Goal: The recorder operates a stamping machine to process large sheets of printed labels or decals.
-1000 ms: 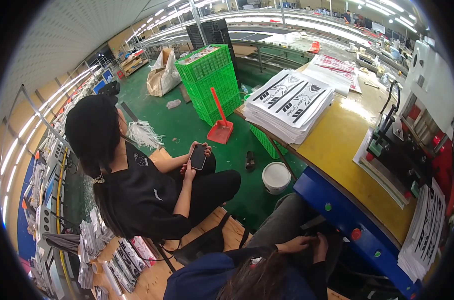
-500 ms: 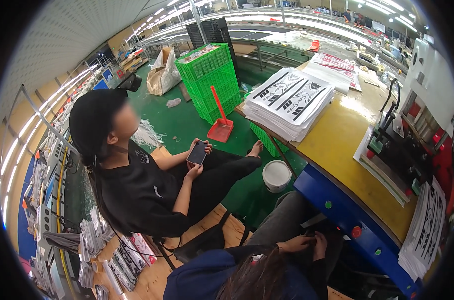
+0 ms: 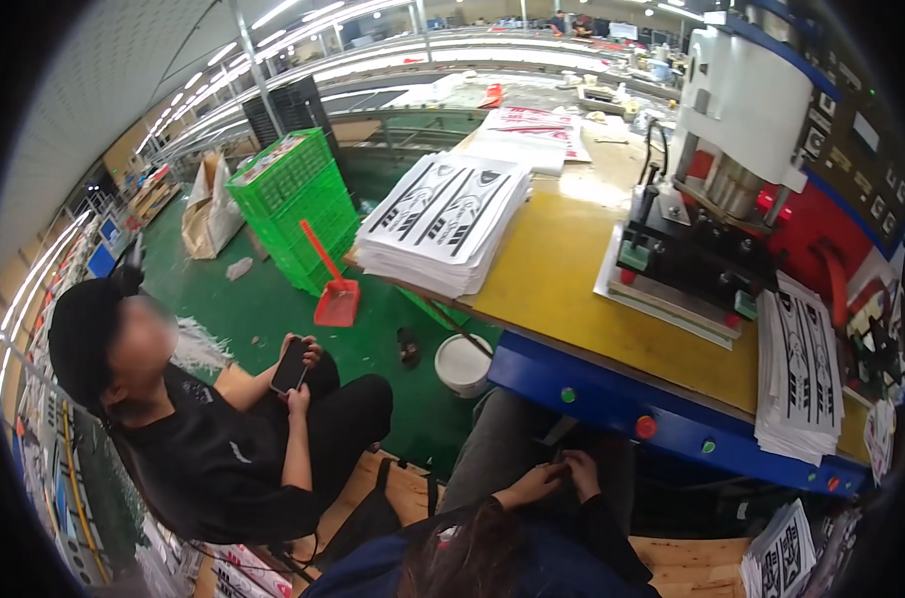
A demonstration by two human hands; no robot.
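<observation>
Left hand (image 3: 528, 485) and right hand (image 3: 580, 473) meet, fingers curled, any grip hidden from me. One printed stack (image 3: 448, 211) sits ahead-left, a second stack (image 3: 799, 374) rightward, neither touched; what's done, I can't tell.

One paper stack (image 3: 445, 219) lies on the table (image 3: 562, 259) left of the press (image 3: 742, 110), a second stack (image 3: 799, 374) to its right

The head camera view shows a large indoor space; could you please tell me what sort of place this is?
It looks like a factory floor, possibly for printing or pressing: a press-like machine stands at a yellow-topped table bearing a thick stack of printed sheets, with long lines of worktables beyond.
</observation>
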